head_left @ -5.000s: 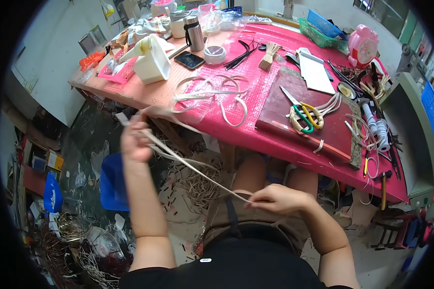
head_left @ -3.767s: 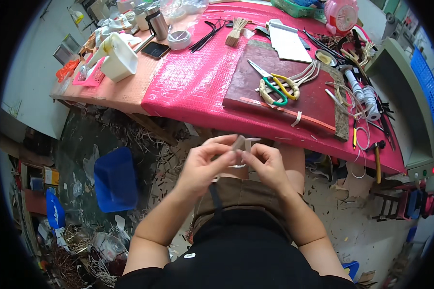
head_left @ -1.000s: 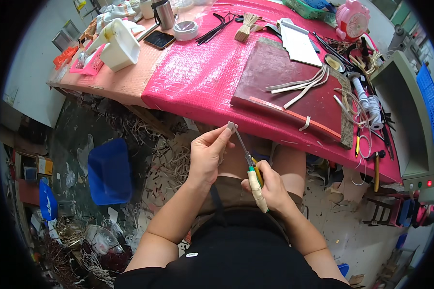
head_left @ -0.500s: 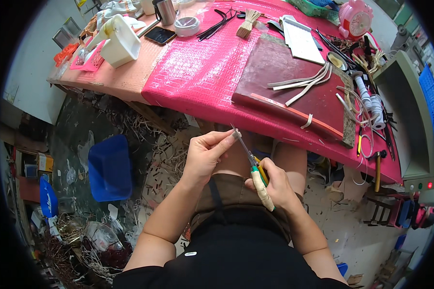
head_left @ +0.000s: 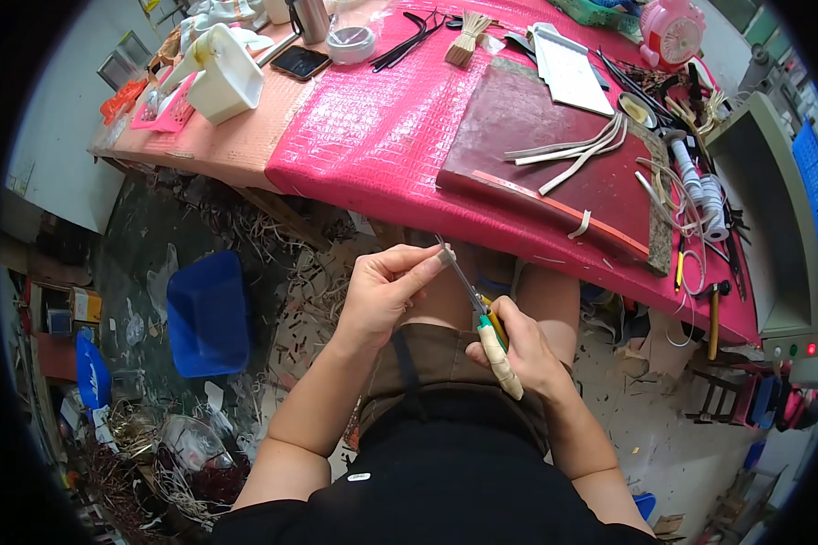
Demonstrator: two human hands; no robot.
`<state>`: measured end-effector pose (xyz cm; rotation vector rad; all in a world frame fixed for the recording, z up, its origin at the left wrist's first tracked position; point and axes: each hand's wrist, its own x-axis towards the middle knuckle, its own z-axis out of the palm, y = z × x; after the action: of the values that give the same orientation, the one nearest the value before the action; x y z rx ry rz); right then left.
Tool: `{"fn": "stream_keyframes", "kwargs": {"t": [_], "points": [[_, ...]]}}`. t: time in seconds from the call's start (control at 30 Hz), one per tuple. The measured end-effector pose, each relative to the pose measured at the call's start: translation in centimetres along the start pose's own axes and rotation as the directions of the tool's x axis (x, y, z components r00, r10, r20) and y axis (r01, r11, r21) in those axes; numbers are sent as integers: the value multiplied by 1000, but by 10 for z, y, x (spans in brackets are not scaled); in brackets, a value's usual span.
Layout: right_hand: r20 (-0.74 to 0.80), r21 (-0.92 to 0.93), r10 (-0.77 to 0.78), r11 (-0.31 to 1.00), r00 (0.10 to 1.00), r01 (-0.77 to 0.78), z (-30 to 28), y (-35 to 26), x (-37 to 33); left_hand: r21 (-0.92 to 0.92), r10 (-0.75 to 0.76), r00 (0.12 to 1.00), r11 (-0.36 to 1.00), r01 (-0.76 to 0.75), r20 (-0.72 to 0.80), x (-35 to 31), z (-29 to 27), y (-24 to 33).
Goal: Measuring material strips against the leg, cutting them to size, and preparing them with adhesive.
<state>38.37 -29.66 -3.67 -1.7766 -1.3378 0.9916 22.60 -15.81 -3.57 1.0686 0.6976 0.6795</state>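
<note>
My right hand (head_left: pixel 524 350) grips a pair of scissors (head_left: pixel 494 350) above my lap. One of its handles is wrapped in pale tape with some green at the top, and the other looks yellow. The slim grey blades point up and away to my left hand (head_left: pixel 384 289). Between thumb and forefinger, that hand pinches a small pale piece (head_left: pixel 447 257), right at the blades near their tips. Most of the piece is hidden by the fingers, so I cannot make out its kind.
Ahead stands a table with a pink cover (head_left: pixel 364 145). On it lie a dark red board (head_left: pixel 536 136), pale leather-like strips (head_left: pixel 583 150), thread spools (head_left: pixel 703 195) and a phone (head_left: pixel 301 63). A blue bin (head_left: pixel 207 313) sits on the scrap-strewn floor at left; a grey machine (head_left: pixel 777 218) is at right.
My right hand and the scissors' handles have shifted very slightly, the wrapped handle swinging a little to the right. My left hand keeps its pinch in almost the same place.
</note>
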Motion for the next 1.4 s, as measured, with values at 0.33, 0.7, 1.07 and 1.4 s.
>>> {"fn": "stream_keyframes", "kwargs": {"t": [0.33,0.7,1.07,1.4], "points": [[-68,-102,-14,995,998,7,3,-5,0,12,9,1000,1000,-9,-27,-3,2,0],[-291,492,-48,849,956,193,1,-17,22,-57,-10,997,998,5,-82,-3,15,-1],[-304,425,-100,876,947,229,-3,-29,39,-106,5,999,994,-1,42,-9,12,-8],[-356,300,-172,910,919,287,-15,-26,51,39,-105,980,994,99,172,7,11,7]]}}
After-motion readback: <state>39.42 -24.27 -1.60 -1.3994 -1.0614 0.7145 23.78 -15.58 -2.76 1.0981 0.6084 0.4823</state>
